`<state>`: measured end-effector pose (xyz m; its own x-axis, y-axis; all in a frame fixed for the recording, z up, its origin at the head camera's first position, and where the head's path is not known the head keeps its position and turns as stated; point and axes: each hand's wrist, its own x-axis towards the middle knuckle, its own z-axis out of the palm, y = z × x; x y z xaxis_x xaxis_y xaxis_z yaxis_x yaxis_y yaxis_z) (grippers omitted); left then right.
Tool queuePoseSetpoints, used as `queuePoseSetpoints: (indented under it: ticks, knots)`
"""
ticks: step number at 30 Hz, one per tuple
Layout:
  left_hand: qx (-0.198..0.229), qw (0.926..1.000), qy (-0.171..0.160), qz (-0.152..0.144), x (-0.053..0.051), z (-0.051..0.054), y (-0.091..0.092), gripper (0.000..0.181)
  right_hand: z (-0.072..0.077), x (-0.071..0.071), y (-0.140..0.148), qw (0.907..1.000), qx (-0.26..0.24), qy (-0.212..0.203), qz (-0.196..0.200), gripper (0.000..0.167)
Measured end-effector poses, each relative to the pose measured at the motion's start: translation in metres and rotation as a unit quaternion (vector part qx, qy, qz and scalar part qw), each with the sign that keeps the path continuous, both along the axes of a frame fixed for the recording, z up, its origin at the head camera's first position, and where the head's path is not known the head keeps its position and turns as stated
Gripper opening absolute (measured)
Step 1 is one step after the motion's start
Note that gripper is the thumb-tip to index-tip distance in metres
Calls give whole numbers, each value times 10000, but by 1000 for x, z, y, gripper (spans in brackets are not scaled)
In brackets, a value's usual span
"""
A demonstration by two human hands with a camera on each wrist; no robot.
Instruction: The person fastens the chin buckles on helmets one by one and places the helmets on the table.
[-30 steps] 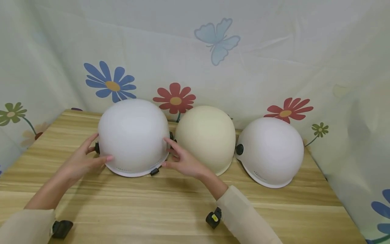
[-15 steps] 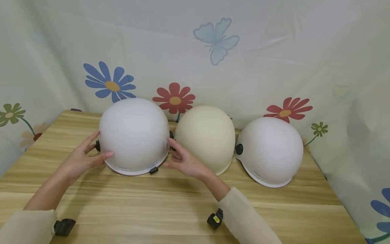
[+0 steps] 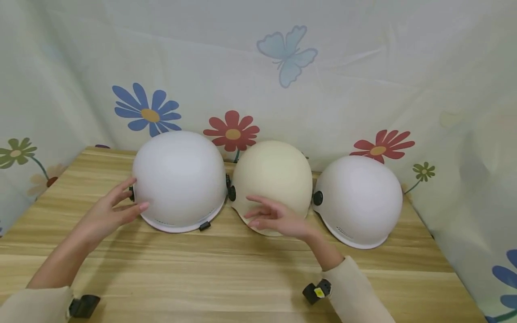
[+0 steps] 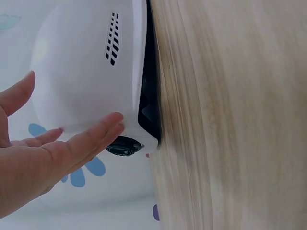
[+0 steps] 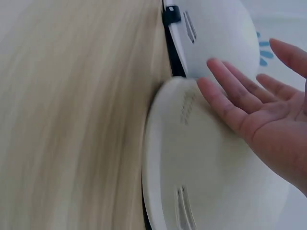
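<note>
Three helmets stand in a row, domes up. At the left is a white helmet (image 3: 179, 179) with a black clip (image 3: 204, 226) at its front rim. My left hand (image 3: 107, 213) is at that helmet's left side, fingers extended near its black side knob (image 4: 123, 146); whether the fingertips touch the shell I cannot tell. In the middle sits a cream helmet (image 3: 274, 172). My right hand (image 3: 280, 219) hovers before it, fingers loosely spread and holding nothing. Another white helmet (image 3: 359, 197), with a black round knob (image 3: 318, 198), stands at the right, apart from both hands.
The helmets stand toward the back of a wood-grain table (image 3: 194, 273), close beside one another. A flowered cloth backdrop (image 3: 339, 98) hangs right behind and along both sides. Each sleeve carries a small black wrist device (image 3: 317, 291).
My right hand has left the left white helmet's right side and moved right, in front of the cream helmet. The left hand stays at the white helmet's left side, almost unmoved.
</note>
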<state>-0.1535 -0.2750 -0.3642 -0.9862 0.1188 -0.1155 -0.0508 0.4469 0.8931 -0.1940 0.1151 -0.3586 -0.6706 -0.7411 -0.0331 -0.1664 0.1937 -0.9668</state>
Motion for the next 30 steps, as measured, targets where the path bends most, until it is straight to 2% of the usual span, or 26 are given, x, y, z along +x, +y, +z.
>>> queuePoseSetpoints:
  ticks: [2,6,12,14,22,30]
  knots:
    - [15,10000,14,-14,1,0,0,87,4,1,14,9999,84,-45,57,59]
    - [29,10000,64,-54,4,0,1,86,10,2,41,9997,209,-19,-80,54]
    - [54,9999,108,-72,6,0,3,86,15,4,82,9979,269,287,-519,52]
    - [98,9999,114,-84,6,-1,3,85,16,5,97,9955,447,389,-744,52]
    - [141,9998,126,-86,7,-2,2,83,16,18,149,9767,1121,730,-1679,50]
    - [20,10000,77,-29,14,-2,5,81,18,31,167,9486,1684,1546,-2187,46]
